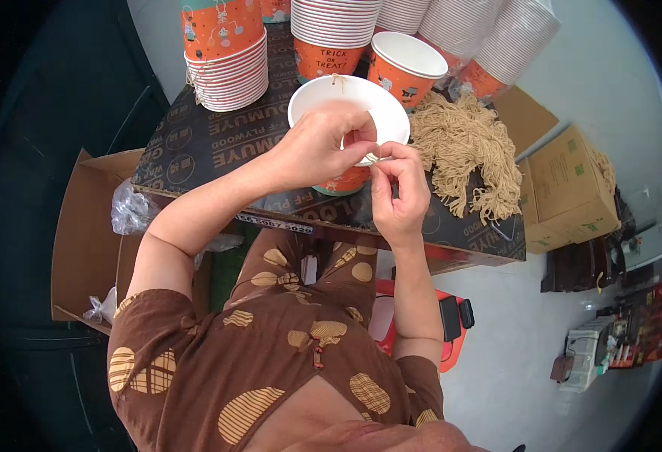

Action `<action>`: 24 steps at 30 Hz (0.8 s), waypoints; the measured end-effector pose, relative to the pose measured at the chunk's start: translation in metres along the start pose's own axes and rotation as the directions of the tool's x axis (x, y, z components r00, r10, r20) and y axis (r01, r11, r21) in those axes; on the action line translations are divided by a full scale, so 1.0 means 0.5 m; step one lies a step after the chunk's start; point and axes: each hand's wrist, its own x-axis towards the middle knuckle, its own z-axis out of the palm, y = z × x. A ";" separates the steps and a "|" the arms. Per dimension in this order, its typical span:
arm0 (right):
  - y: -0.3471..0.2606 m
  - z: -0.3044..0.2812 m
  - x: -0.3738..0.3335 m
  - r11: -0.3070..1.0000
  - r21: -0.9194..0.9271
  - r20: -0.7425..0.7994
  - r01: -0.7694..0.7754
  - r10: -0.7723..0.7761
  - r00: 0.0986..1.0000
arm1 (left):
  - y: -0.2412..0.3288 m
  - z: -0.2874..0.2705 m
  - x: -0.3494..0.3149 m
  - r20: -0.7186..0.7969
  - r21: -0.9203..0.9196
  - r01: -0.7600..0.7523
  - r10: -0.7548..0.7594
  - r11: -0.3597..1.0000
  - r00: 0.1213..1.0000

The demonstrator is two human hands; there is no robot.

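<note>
Left hand (322, 147) and right hand (401, 184): thumbs and forefingers pinch a thin pale cord (373, 158) at the near rim of a round paper tub (380, 107), smooth white within, printed orange without, set by the front edge of the dark plywood surface (214, 143). Toward the right front corner, a heap of tan twine (463, 147), loose and fibrous. Along the back edge, nested stacks of tubs (335, 24), their white rims forming ribs. Beyond the right edge, a boxy cardboard carton (568, 194).
</note>
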 end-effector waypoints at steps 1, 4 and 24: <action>0.002 0.000 -0.001 1.000 0.001 -0.001 0.009 -0.009 1.000 | 0.000 0.000 -0.001 -0.001 0.003 -0.014 0.014 1.000 1.000; -0.002 -0.002 -0.002 1.000 0.011 0.012 0.001 -0.001 1.000 | -0.008 -0.002 -0.001 0.000 -0.008 -0.028 0.028 1.000 1.000; -0.003 0.004 -0.005 0.998 0.042 -0.004 0.042 -0.042 0.999 | -0.005 0.003 0.001 -0.093 -0.094 0.077 -0.086 0.993 0.992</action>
